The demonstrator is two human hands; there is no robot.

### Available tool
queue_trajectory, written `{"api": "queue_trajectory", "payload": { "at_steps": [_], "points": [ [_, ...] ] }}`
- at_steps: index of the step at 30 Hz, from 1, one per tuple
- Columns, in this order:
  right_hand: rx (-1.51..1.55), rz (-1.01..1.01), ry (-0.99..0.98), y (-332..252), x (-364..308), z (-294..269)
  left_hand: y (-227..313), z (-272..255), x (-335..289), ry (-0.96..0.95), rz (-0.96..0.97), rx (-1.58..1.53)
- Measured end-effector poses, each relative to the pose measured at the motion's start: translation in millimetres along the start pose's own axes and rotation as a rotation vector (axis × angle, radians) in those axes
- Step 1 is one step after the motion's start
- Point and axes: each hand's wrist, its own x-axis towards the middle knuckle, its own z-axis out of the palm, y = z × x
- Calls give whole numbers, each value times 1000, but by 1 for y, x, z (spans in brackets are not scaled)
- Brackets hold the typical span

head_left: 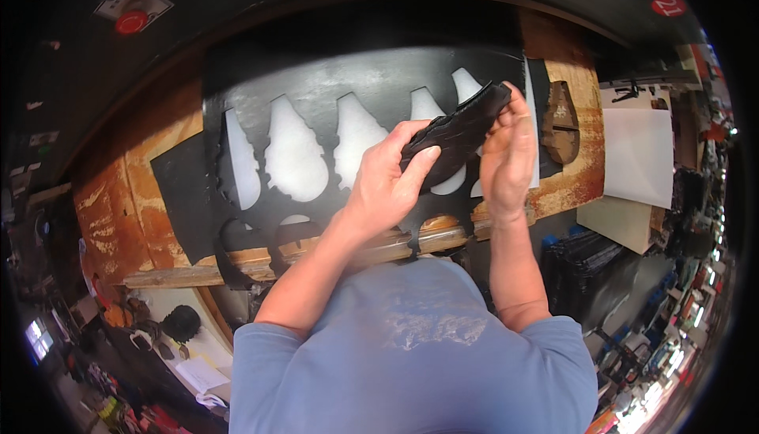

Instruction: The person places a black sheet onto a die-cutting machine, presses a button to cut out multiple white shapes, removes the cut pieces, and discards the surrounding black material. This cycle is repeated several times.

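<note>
My left hand (pixel 387 177) grips a stack of black leather-like cut pieces (pixel 455 137), its thumb pressed on the upper face. The stack is tilted, its far right end raised, and layered edges show along its top. My right hand (pixel 510 153) is held upright at that raised end, fingers stretched and touching the edge; part of its palm side is hidden by the stack. Beneath both hands lies a black sheet (pixel 308 78) with several sole-like cutouts, white showing through them. Thin strips of the sheet hang over the near edge.
A worn wooden board (pixel 170 213) lies under the sheet. On its right rests a brown sole-shaped piece (pixel 560 130). A dark machine beam with a red button (pixel 132 21) spans the far side. White sheets (pixel 636 153) and a black stack (pixel 589 264) stand at the right.
</note>
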Motion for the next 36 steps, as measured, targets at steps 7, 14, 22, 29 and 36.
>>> {"api": "queue_trajectory", "payload": {
  "at_steps": [7, 14, 22, 29, 36],
  "points": [
    [-44, 93, 60, 34, 19, 18, -9, -19, -1, 39, 358, 413],
    [-16, 71, 47, 33, 15, 16, -9, -25, -15, 24, 65, 204],
    [-373, 297, -60, 42, -11, 41, -29, -7, -22, 362, -15, -628],
    [-320, 143, -522, 78, -8, 65, -21, -62, -87, 633, 46, -539],
    [-664, -49, -433, 109, 21, 62, -9, -211, -264, 1314, 566, -675]
  ]
}}
